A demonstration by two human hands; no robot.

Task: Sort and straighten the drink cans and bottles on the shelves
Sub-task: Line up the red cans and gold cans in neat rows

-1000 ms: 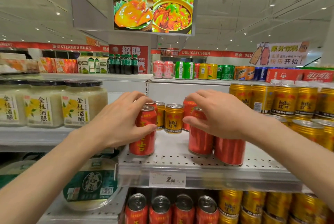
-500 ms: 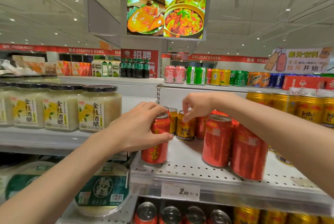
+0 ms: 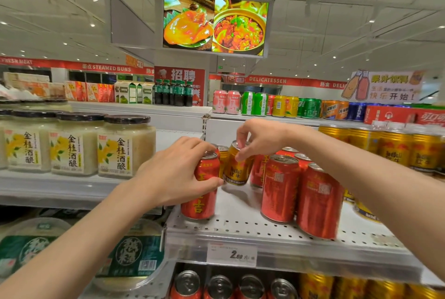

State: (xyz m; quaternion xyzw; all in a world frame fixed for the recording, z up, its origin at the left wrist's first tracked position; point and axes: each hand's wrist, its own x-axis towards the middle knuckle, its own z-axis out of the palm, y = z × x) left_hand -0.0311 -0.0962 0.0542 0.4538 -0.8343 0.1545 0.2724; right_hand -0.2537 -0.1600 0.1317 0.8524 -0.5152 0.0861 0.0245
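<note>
Left hand (image 3: 173, 175) wrapped around the side of a red can (image 3: 201, 187) standing upright at the front left of the perforated shelf (image 3: 240, 226), fingers closed on its upper wall and thumb across the front. Right hand (image 3: 262, 137) reaching in from above, fingertips (image 3: 240, 154) pinched on the top rim of a gold can (image 3: 237, 166) that leans tilted, just behind and beside the red one, its base seemingly lifted off the shelf. Two more red cans (image 3: 279, 187) upright to the right, close together. Probably full, so fairly heavy for their size; rigid while sealed, yet thin-walled and easily dented if knocked over. Smooth printed metal, likely slippery. Rim pinch good enough for tipping or turning; better held around the middle for lifting and carrying across to the gold row (image 3: 395, 147) at far right.
</note>
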